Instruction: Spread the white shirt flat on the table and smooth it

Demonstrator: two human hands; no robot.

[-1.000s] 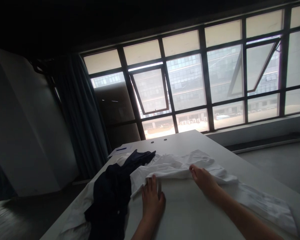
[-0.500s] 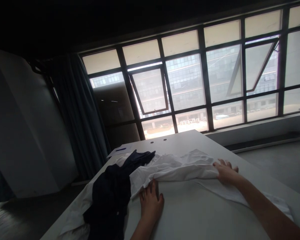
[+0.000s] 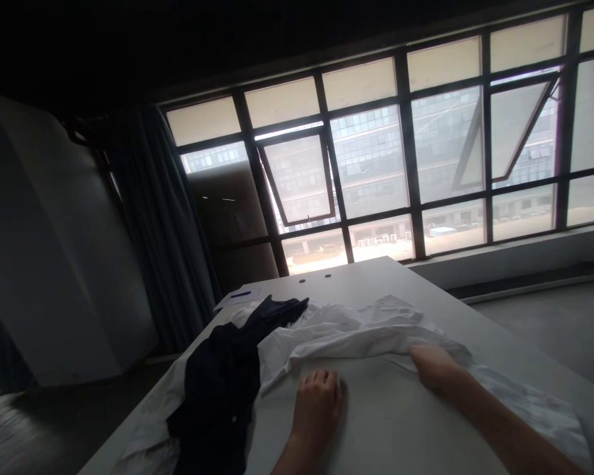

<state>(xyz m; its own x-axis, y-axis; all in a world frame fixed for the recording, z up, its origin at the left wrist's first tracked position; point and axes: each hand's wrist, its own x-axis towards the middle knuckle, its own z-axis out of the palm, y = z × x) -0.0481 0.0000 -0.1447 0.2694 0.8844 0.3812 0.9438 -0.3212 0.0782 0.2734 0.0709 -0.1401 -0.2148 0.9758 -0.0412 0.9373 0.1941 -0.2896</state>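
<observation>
A crumpled white garment [image 3: 356,333] lies across the table, its long part trailing towards the right. My right hand [image 3: 433,366] is closed on the near edge of this garment at its right side, fingertips hidden in or behind the cloth. Just below the garment's near edge, my left hand [image 3: 319,399] rests over the tabletop with its fingers curled in and the tips out of sight. No cloth shows coming from the left hand. To its left a dark navy garment [image 3: 222,376] lies in a heap, partly beside the white one.
The white table [image 3: 386,422] stretches towards the windows [image 3: 366,165]. A paper with a pen [image 3: 240,294] lies near its far left edge. More pale cloth [image 3: 153,412] lies under the dark garment. A curtain [image 3: 163,231] hangs on the left.
My left hand has drawn back from the white garment's edge and moved right, its fingers curling in. My right hand's spread fingers have closed on the cloth, slightly nearer and leftward.
</observation>
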